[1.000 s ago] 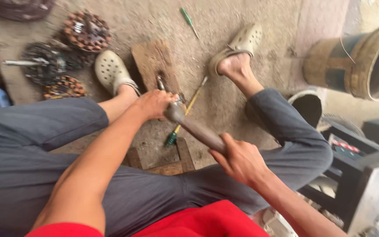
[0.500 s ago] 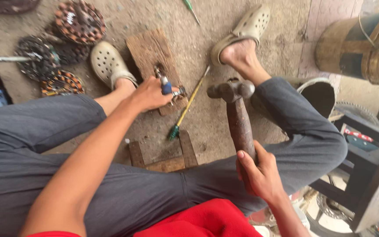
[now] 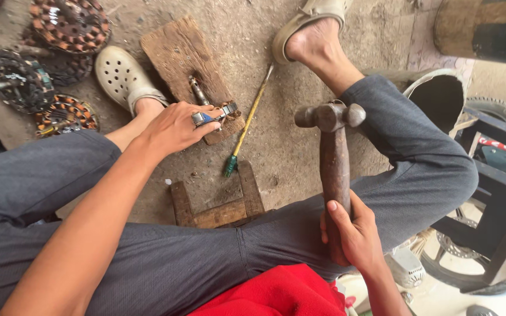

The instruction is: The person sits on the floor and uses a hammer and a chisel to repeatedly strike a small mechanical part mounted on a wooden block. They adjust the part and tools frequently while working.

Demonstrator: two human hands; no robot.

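Observation:
My right hand (image 3: 349,234) grips the wooden handle of a ball-peen hammer (image 3: 330,134), raised upright over my right leg with its metal head at the top. My left hand (image 3: 177,126) holds a small metal tool with a blue grip (image 3: 213,115) against a worn wooden block (image 3: 180,52) on the dirt floor. A small metal piece (image 3: 197,90) lies on the block just beyond my fingers. A long screwdriver with a green handle (image 3: 247,126) lies on the ground right of the block.
Copper-wound motor stators (image 3: 68,26) and a rotor with shaft (image 3: 16,85) lie at the top left. A low wooden stool (image 3: 215,202) sits under my legs. A drum (image 3: 481,29), a cut white container (image 3: 440,96) and a dark crate (image 3: 499,175) stand at right.
The hammer has swung up from the block and now stands upright over my right leg. My left hand stays on the block with the small tool.

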